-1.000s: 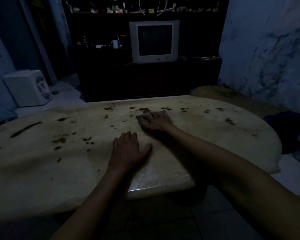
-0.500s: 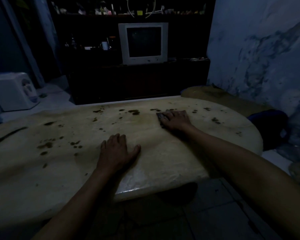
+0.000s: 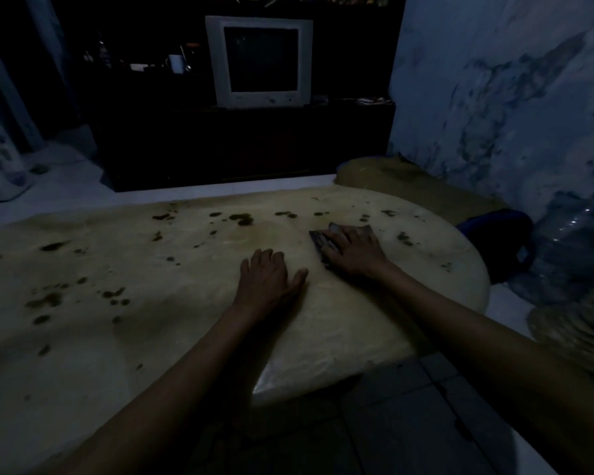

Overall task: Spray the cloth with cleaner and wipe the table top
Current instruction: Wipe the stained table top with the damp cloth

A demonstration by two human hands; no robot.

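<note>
Right hand (image 3: pixel 352 250) lay flat-fingered on cloth (image 3: pixel 319 238); left hand (image 3: pixel 266 281) flat on table top (image 3: pixel 186 337). Dark spots (image 3: pixel 242 219) beyond; water bottle (image 3: pixel 570 241) off right edge.

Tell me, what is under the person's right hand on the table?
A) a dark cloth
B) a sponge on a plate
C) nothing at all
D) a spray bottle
A: the right hand lies flat on a dark cloth that sticks out beyond its fingers, pressed to the table top, while the left hand rests on bare table.

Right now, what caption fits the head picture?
Right hand presses a cloth on the stained table; left hand rests flat.
</note>
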